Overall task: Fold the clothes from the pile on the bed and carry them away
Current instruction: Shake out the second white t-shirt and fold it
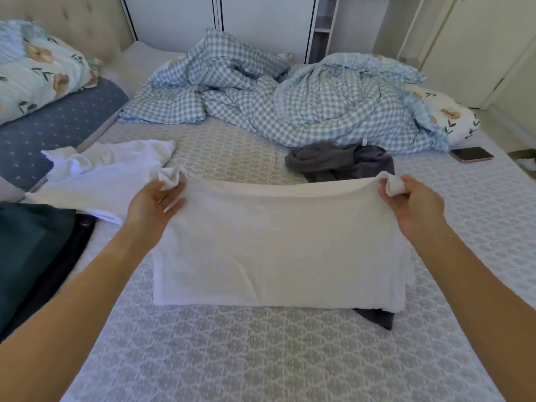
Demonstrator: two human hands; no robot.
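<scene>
At the centre of the patterned grey-and-white bed cover (261,358), a white, soft cotton garment (275,250) is stretched flat between 2 bare hands, its far edge lifted and pulled taut while its near edge rests on the bed. The left hand (156,204), at 9 o'clock of the garment, pinches a bunched corner of the cloth between thumb and fingers; the right hand (414,201), at 3 o'clock, is closed on the opposite bunched corner. A dark grey piece of fabric (377,317) pokes out from under the garment at 5 o'clock. A crumpled dark grey garment (339,163) lies just beyond it at 1 o'clock, touching a rumpled blue-and-white checked duvet (290,105) at 12 o'clock. A loose white shirt (110,166) lies at 10 o'clock, and dark teal folded clothes (29,250) sit at 9 o'clock by the bed's edge. A dark-screened smartphone (471,154) rests at 2 o'clock, well apart from the hands.
</scene>
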